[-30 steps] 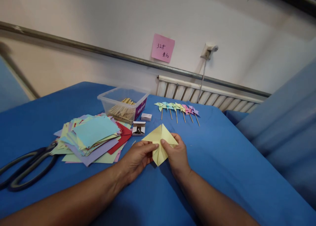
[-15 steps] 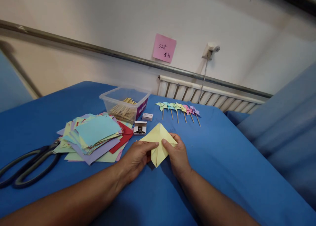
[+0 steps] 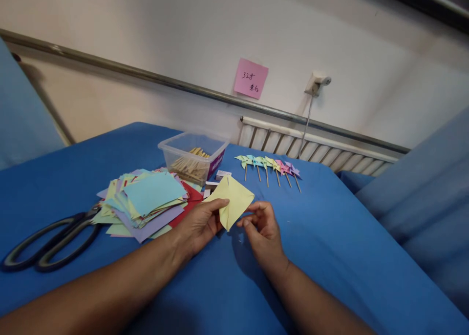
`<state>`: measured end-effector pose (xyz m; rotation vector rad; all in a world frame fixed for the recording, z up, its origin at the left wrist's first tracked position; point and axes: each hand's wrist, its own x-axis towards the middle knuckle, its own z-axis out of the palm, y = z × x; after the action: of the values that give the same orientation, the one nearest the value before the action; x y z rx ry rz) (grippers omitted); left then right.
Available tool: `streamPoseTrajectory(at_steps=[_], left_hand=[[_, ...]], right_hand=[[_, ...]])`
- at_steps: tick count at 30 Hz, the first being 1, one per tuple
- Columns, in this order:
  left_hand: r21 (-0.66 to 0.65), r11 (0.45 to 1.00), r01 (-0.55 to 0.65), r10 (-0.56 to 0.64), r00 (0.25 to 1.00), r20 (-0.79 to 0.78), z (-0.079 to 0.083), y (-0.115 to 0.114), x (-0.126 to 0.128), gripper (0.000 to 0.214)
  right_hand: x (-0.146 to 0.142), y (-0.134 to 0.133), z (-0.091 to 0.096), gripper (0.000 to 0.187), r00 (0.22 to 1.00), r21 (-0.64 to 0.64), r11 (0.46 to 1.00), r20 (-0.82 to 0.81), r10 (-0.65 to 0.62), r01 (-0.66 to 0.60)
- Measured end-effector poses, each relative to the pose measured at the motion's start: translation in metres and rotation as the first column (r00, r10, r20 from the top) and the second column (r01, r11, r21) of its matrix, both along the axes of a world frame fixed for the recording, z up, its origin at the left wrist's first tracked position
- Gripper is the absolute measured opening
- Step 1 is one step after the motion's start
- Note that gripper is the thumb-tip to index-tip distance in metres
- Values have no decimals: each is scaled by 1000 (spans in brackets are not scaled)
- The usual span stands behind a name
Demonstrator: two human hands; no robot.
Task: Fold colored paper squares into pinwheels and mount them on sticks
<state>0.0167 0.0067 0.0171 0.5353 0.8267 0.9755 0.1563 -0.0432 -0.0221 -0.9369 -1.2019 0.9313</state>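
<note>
Left hand (image 3: 200, 222) pinching the yellow paper (image 3: 237, 200), one corner aiming nearward, opposite corner away, long axis hard to call, right hand (image 3: 264, 235) half-curled beside it, grip unclear, and beyond the left hand, a clear tub (image 3: 217, 163) holding wooden sticks (image 3: 192, 165)

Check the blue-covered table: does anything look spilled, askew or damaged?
No obvious spill or damage. Untidiest is the multicoloured paper pile, its sheets fanned unevenly; the black-handled metal scissors lie against it, blades out of view. The pale-yellow folded paper square in the left hand is creased, but the creases look deliberate.
</note>
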Motion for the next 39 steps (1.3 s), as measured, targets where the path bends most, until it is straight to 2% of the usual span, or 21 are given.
streamPoseTrajectory(at_steps=[3,5,10,18,28,35,39], left_hand=[[13,1000,12,-12,1000,2,0,-2,0,26],[18,1000,22,-22,1000,5,0,-4,1,23],[42,997,70,-68,997,-37,-4,-7,3,18],[56,993,108,-102,989,-107,-4,-11,7,6],[48,993,104,-98,989,-115,-6,-13,9,11],[44,993,108,-102,988,-113,-9,-12,8,12],[51,993,110,-103,988,-116,-9,-12,9,13]], right_hand=[[2,0,-1,32,979,36,996,192,71,-80],[3,0,-2,29,964,37,996,254,74,-86],[6,6,-2,10,988,-43,998,152,42,-36],[7,13,-3,24,1000,-187,982,10,-12,13],[5,16,-5,20,995,-233,967,12,-103,103],[4,13,-1,17,984,-209,966,118,-131,154],[5,12,2,20,983,-191,968,116,-140,160]])
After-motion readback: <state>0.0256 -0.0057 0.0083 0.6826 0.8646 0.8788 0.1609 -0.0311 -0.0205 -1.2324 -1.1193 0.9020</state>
